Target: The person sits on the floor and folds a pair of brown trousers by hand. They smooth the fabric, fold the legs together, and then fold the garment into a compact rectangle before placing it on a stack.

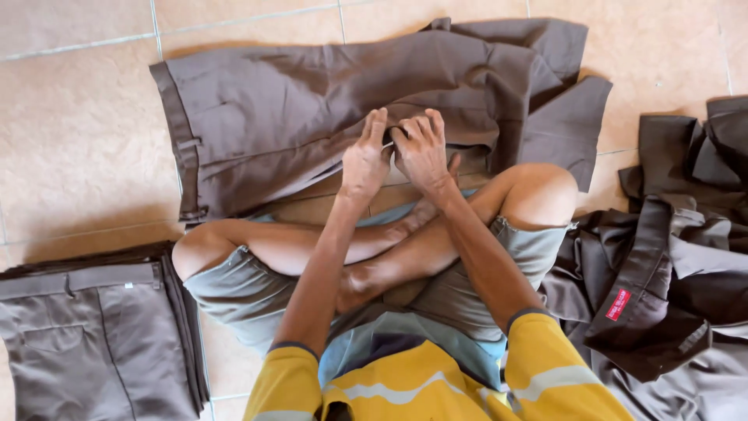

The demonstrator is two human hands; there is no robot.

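Observation:
A pair of brown trousers [312,101] lies spread on the tiled floor in front of my crossed legs, waistband to the left, one leg folded over at the right. My left hand [365,156] rests fingers-down on the cloth near the lower edge. Beside it, my right hand [421,148] pinches a fold of the same trousers, and the two hands touch. What lies between the fingertips is too small to tell.
A neat stack of folded brown trousers [93,335] sits at the lower left. A loose heap of dark brown garments [670,265] with a small red label lies at the right. Beige floor tiles [78,117] surround everything.

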